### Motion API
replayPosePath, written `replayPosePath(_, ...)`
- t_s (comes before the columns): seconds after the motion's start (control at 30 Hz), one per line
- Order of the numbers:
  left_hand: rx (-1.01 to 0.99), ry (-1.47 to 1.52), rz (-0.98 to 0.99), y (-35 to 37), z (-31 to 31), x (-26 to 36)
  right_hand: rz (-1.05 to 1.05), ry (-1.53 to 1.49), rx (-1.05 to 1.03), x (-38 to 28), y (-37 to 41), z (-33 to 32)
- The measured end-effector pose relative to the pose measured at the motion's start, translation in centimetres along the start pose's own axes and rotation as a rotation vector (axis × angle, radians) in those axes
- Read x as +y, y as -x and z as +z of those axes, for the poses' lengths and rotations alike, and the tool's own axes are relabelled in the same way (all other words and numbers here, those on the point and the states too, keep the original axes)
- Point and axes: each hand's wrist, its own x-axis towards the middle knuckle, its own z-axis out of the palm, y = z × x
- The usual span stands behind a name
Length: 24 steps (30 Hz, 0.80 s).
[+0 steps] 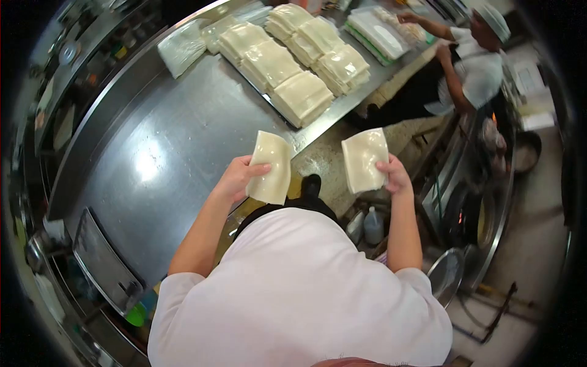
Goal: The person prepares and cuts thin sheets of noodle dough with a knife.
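My left hand (240, 177) grips a small stack of pale cream dough sheets (273, 168), thumb on the face and fingers behind. A similar stack of dough sheets (365, 160) is in my right hand (394, 175), pinched at its right edge. Both stacks are held upright, slightly bent and apart from each other, in front of my body. Beyond them, larger piles of the same sheets (299, 98) lie in a row on a dark tray at the table's far end. A second row of piles (343, 66) sits just beside it.
A steel table (159, 153) stretches along my left. Plastic-wrapped packs (182, 48) and a lidded clear container (379, 33) lie at its far end. A co-worker (474, 73) in a white cap stands at the upper right, near a stove with pans (468, 214).
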Motion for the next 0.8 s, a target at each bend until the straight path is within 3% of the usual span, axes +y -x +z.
replayPosePath(0.37, 0.512, 0.266, 0.273, 0.5, 3.1, -2.2, 0.044, 0.167, -0.303, -17.8, -24.8, -3.8)
replayPosePath(0.63, 0.680, 0.455, 0.382, -2.1, 8.4, -2.0, 0.183, 0.248, -0.423, -20.4, -37.5, -5.0)
replayPosePath(0.8, 0.728, 0.491, 0.387, -4.1, 11.4, -1.7, 0.265, 0.454, -0.328, -21.2, -37.0, -4.1)
